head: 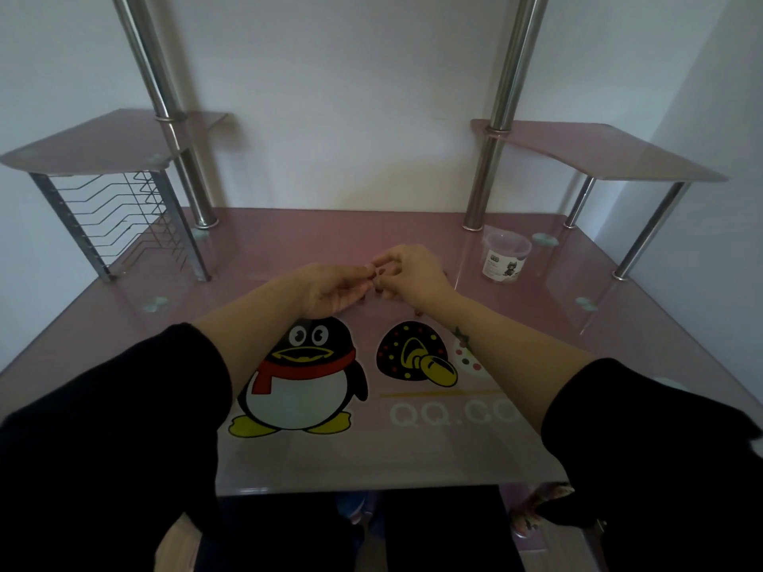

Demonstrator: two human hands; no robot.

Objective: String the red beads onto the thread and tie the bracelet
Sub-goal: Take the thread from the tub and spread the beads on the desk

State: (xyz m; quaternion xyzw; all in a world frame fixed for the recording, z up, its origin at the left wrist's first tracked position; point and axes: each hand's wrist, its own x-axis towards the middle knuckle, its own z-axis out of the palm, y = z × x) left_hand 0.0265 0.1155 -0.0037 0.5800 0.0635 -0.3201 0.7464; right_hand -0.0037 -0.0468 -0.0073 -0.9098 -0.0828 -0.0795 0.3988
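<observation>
Pink glass desk (289,460) bore a printed penguin (303,377). On it: clear plastic tub (504,258), rear right; wire rack (124,216), rear left; small red bead (419,312) near centre.

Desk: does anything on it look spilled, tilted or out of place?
Only a small thing: a few red beads lie loose on the desk beside the right hand, outside the plastic tub, which stands upright at the right. Nothing else stands out.
</observation>
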